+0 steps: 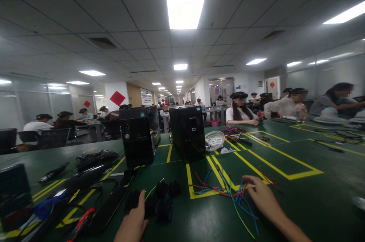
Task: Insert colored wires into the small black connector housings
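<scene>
My left hand (136, 219) reaches forward low in the view, a finger stretched out onto a heap of black cable plugs (159, 200); the rest of its fingers are cut off by the frame edge. My right hand (261, 193) lies on the green table (313, 196) with its fingers curled over a loose tangle of red, blue and green wires (228, 192). Whether it grips a wire is blurred.
Two black computer towers (138, 134) (187, 131) stand ahead, with a white basket (214, 140) beside the right one. Black cables and tools (85, 173) crowd the left. Yellow tape lines mark the table. Several people sit at tables behind and to the right.
</scene>
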`<action>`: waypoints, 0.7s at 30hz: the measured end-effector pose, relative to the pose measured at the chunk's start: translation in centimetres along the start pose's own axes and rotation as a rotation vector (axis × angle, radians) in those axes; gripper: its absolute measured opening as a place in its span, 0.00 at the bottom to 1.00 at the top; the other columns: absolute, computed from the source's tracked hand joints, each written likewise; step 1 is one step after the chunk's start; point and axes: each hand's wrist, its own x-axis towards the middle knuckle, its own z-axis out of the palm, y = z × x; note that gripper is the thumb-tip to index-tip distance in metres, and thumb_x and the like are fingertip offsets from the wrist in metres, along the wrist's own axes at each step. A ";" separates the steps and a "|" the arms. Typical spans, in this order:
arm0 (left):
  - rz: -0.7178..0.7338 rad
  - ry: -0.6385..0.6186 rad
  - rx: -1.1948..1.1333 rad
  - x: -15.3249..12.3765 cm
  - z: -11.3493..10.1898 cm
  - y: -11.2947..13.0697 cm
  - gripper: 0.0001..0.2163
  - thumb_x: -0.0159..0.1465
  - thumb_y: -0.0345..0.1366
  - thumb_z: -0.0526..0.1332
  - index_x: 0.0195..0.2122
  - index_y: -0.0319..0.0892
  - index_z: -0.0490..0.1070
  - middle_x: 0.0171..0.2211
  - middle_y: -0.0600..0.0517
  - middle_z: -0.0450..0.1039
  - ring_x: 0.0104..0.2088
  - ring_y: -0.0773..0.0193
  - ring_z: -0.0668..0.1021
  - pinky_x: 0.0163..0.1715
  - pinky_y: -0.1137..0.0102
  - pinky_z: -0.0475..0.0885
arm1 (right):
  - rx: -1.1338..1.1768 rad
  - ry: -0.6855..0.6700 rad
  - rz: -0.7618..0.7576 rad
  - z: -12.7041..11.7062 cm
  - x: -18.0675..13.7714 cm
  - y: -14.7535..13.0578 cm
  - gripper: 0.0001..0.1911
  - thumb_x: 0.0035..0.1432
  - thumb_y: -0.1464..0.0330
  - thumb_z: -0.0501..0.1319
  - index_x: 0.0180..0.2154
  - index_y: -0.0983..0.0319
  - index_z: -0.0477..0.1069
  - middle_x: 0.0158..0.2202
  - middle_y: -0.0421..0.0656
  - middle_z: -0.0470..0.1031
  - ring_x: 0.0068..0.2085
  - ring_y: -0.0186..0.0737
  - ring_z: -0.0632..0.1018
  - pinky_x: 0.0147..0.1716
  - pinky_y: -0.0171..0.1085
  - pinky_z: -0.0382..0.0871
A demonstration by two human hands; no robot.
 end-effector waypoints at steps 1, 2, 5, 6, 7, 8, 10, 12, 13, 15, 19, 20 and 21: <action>0.010 -0.006 -0.025 0.2 0.1 -0.2 0.36 0.60 0.26 0.50 0.66 0.39 0.30 0.44 0.38 0.73 0.42 0.54 0.78 0.42 0.63 0.67 | -0.003 -0.013 -0.005 -0.1 -0.2 0.2 0.23 0.53 0.72 0.47 0.48 0.70 0.70 0.51 0.55 0.73 0.53 0.47 0.73 0.56 0.46 0.63; 0.013 -0.003 -0.037 0.3 0.2 -0.3 0.36 0.59 0.25 0.50 0.66 0.40 0.32 0.43 0.39 0.73 0.42 0.55 0.78 0.41 0.64 0.67 | -0.005 -0.023 -0.012 -0.1 -0.4 0.3 0.22 0.53 0.71 0.47 0.47 0.70 0.70 0.51 0.55 0.72 0.53 0.48 0.73 0.56 0.47 0.63; -0.016 0.026 -0.017 0.6 0.5 -0.8 0.36 0.57 0.24 0.50 0.66 0.41 0.35 0.42 0.39 0.74 0.41 0.54 0.78 0.40 0.64 0.68 | -0.016 -0.033 -0.051 -0.1 -0.6 0.0 0.22 0.55 0.69 0.47 0.48 0.71 0.69 0.51 0.56 0.71 0.53 0.50 0.72 0.56 0.49 0.62; -0.025 0.035 -0.015 0.7 0.5 -0.8 0.37 0.57 0.24 0.51 0.66 0.42 0.36 0.42 0.38 0.73 0.41 0.53 0.78 0.39 0.64 0.68 | -0.025 -0.033 -0.074 0.0 -0.7 -0.3 0.22 0.55 0.68 0.48 0.48 0.70 0.69 0.51 0.56 0.71 0.53 0.50 0.71 0.57 0.50 0.61; -0.034 0.040 -0.016 0.6 0.5 -0.8 0.37 0.56 0.24 0.51 0.66 0.42 0.36 0.43 0.38 0.73 0.41 0.53 0.78 0.39 0.64 0.68 | -0.037 -0.034 -0.107 0.0 -0.9 -0.8 0.22 0.56 0.67 0.48 0.49 0.69 0.68 0.52 0.56 0.70 0.54 0.50 0.70 0.58 0.50 0.59; -0.041 0.040 -0.020 0.6 0.5 -0.7 0.38 0.56 0.23 0.52 0.66 0.42 0.36 0.43 0.38 0.73 0.40 0.53 0.78 0.38 0.64 0.68 | -0.051 -0.040 -0.144 0.2 -1.2 -1.5 0.23 0.57 0.66 0.48 0.50 0.68 0.67 0.53 0.55 0.69 0.55 0.50 0.70 0.58 0.50 0.58; -0.056 0.042 -0.023 0.4 0.2 -0.3 0.38 0.55 0.22 0.51 0.66 0.42 0.36 0.42 0.38 0.73 0.40 0.53 0.78 0.37 0.64 0.68 | -0.082 -0.063 -0.215 0.5 -1.9 -3.0 0.23 0.58 0.64 0.48 0.52 0.68 0.66 0.55 0.54 0.67 0.57 0.48 0.67 0.60 0.49 0.56; -0.074 0.041 -0.024 0.2 -0.2 -0.1 0.39 0.54 0.21 0.51 0.66 0.41 0.37 0.42 0.37 0.73 0.40 0.52 0.78 0.37 0.64 0.68 | -0.097 -0.114 -0.271 1.2 -2.7 -4.6 0.23 0.60 0.63 0.48 0.53 0.68 0.65 0.56 0.55 0.65 0.58 0.47 0.66 0.61 0.48 0.56; -0.081 0.046 -0.025 0.1 -0.4 0.0 0.39 0.54 0.21 0.51 0.66 0.41 0.38 0.43 0.37 0.73 0.41 0.51 0.78 0.38 0.63 0.68 | -0.095 -0.140 -0.290 1.6 -3.1 -5.3 0.23 0.60 0.63 0.48 0.53 0.68 0.65 0.56 0.54 0.65 0.59 0.46 0.65 0.61 0.48 0.55; -0.087 0.054 -0.034 -0.1 -0.9 -0.1 0.39 0.53 0.21 0.51 0.66 0.38 0.38 0.44 0.35 0.73 0.43 0.49 0.78 0.40 0.62 0.68 | -0.084 -0.183 -0.331 2.5 -3.7 -6.1 0.22 0.61 0.64 0.48 0.53 0.64 0.65 0.56 0.52 0.66 0.59 0.44 0.65 0.62 0.48 0.55; -0.089 0.015 -0.084 -0.7 -1.9 -0.1 0.35 0.56 0.25 0.52 0.65 0.36 0.41 0.44 0.34 0.74 0.43 0.49 0.78 0.42 0.60 0.68 | -0.082 -0.208 -0.351 3.6 -4.2 -5.7 0.20 0.61 0.64 0.49 0.53 0.59 0.65 0.56 0.48 0.67 0.59 0.42 0.66 0.62 0.48 0.56; -0.081 -0.001 -0.105 -1.0 -2.2 -0.1 0.34 0.57 0.27 0.51 0.65 0.37 0.42 0.45 0.35 0.74 0.43 0.50 0.78 0.42 0.61 0.69 | -0.095 -0.205 -0.342 3.7 -4.1 -5.3 0.21 0.61 0.64 0.49 0.54 0.59 0.65 0.56 0.48 0.67 0.59 0.43 0.66 0.62 0.48 0.56; -0.073 -0.019 -0.128 -1.2 -2.5 0.0 0.33 0.58 0.28 0.51 0.65 0.39 0.42 0.45 0.35 0.73 0.42 0.51 0.79 0.41 0.61 0.69 | -0.112 -0.199 -0.334 3.6 -4.1 -5.0 0.21 0.61 0.64 0.48 0.54 0.61 0.65 0.56 0.49 0.67 0.59 0.43 0.66 0.62 0.49 0.56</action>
